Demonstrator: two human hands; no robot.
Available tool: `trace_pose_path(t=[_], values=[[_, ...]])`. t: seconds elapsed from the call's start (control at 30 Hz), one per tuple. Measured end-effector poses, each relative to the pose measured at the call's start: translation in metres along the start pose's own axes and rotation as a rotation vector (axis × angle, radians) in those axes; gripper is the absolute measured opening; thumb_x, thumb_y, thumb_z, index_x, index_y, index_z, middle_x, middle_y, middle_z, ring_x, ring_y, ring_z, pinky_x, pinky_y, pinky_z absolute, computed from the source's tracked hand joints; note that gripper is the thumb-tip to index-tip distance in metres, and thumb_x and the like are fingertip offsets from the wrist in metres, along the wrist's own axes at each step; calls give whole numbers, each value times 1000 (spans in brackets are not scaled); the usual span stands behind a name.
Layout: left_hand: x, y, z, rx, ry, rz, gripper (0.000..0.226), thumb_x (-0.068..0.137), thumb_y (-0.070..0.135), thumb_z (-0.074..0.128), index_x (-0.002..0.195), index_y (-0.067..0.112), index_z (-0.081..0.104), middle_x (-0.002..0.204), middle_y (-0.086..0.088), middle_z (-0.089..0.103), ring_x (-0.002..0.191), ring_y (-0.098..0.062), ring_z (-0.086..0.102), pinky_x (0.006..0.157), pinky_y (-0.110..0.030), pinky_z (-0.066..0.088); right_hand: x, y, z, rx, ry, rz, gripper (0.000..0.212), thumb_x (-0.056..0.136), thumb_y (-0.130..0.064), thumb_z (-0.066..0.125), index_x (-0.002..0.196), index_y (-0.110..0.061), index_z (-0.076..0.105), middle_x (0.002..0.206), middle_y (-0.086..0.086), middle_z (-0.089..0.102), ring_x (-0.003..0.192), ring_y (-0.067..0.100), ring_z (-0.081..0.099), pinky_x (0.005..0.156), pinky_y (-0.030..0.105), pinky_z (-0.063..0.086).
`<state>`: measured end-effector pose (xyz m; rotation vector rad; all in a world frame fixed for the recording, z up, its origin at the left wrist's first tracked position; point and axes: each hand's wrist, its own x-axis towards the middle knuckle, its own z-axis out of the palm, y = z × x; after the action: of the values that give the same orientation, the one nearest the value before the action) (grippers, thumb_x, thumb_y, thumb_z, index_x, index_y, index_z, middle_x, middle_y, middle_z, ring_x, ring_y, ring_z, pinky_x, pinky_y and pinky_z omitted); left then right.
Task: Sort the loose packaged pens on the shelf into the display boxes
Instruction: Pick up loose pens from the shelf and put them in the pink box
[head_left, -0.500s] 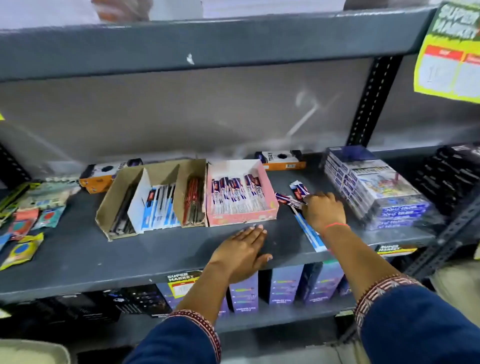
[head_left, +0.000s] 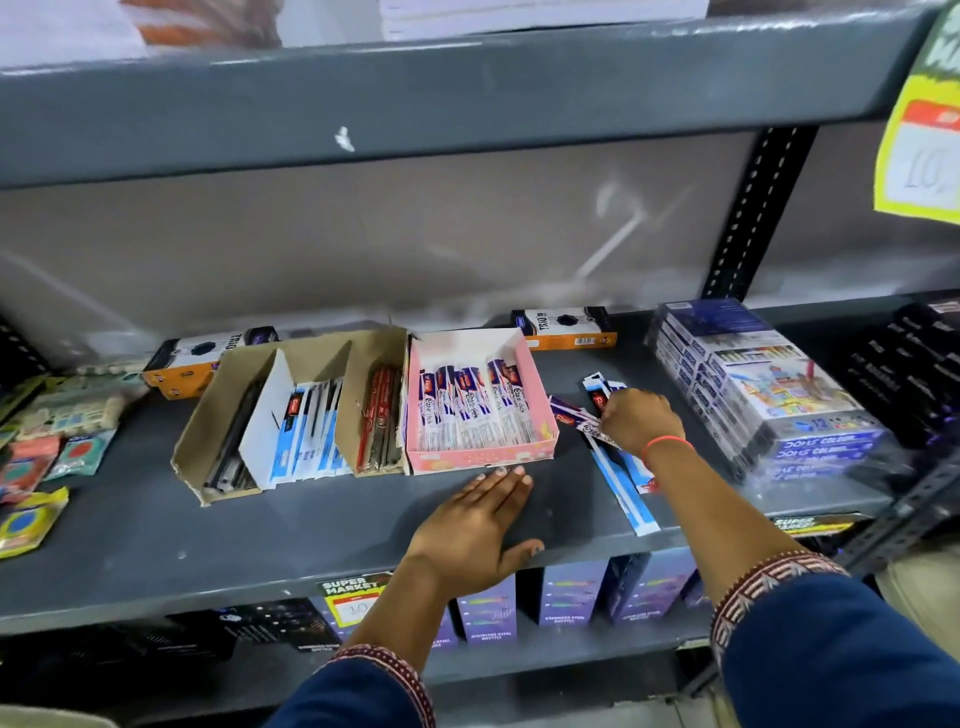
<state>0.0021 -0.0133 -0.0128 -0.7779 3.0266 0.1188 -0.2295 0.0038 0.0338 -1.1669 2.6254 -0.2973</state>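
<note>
On the grey shelf (head_left: 156, 540) stands a pink display box (head_left: 540, 410) filled with purple-and-white packaged pens. Left of it a brown cardboard box (head_left: 208, 415) holds black, blue-white and red pens in its compartments. Right of the pink box lie loose packaged pens (head_left: 626, 493), some purple, some blue-white. My right hand (head_left: 636, 421) is closed on the purple-white loose pens (head_left: 576, 421) at the top of that pile. My left hand (head_left: 478, 525) rests flat on the shelf, fingers spread, its fingertips just in front of the pink box.
A stack of wrapped colour-pencil sets (head_left: 763, 395) stands right of the loose pens. Two orange-black boxes (head_left: 566, 327) lie at the back. Small blister packs (head_left: 31, 467) cover the left end. An upper shelf (head_left: 415, 98) overhangs; purple cartons (head_left: 571, 597) fill the shelf below.
The right hand has closed tighter on the purple-white packs and drawn them slightly toward the pink box. The left hand stays flat on the shelf.
</note>
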Motion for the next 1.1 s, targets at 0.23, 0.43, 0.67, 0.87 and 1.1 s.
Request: trace_pose_path(t=[0.23, 0.43, 0.67, 0.87, 1.1], values=[[-2, 5, -4, 10, 0, -4, 68, 96, 55, 22, 148, 18, -2, 158, 0, -3, 143, -12, -5, 108, -21, -13, -14, 13, -21, 737, 78, 37, 21, 81, -2, 60, 63, -13, 66, 76, 10, 66, 74, 15, 60, 61, 12, 43], [0, 3, -1, 31, 6, 20, 84, 81, 67, -4, 147, 16, -2, 158, -1, -3, 143, -12, -5, 108, -23, -14, -45, 6, -26, 1292, -54, 73, 25, 80, 0, 67, 63, -18, 63, 39, -13, 61, 42, 1, 42, 36, 10, 29], [-1, 2, -3, 9, 7, 10, 70, 95, 58, 17, 148, 16, -1, 158, -2, -1, 143, -14, -3, 110, -24, -11, -61, -8, -30, 1431, -87, 46, 20, 80, -1, 68, 66, -16, 64, 44, -12, 64, 53, 7, 43, 41, 12, 33], [-2, -1, -7, -11, 1, 39, 70, 96, 55, 23, 148, 14, 1, 158, -3, 1, 144, -15, -1, 109, -22, -10, -58, -18, -28, 1402, -140, 51, 20, 82, -1, 66, 68, -15, 64, 43, -8, 66, 45, 5, 51, 39, 10, 39], [-22, -30, -5, -104, -33, -11, 74, 93, 61, 24, 148, 17, 1, 158, 1, 2, 143, -13, 0, 114, -26, 0, -29, -71, -19, 1186, -159, 52, 29, 80, 11, 61, 63, -11, 57, 38, -5, 62, 34, 3, 51, 39, 10, 46]])
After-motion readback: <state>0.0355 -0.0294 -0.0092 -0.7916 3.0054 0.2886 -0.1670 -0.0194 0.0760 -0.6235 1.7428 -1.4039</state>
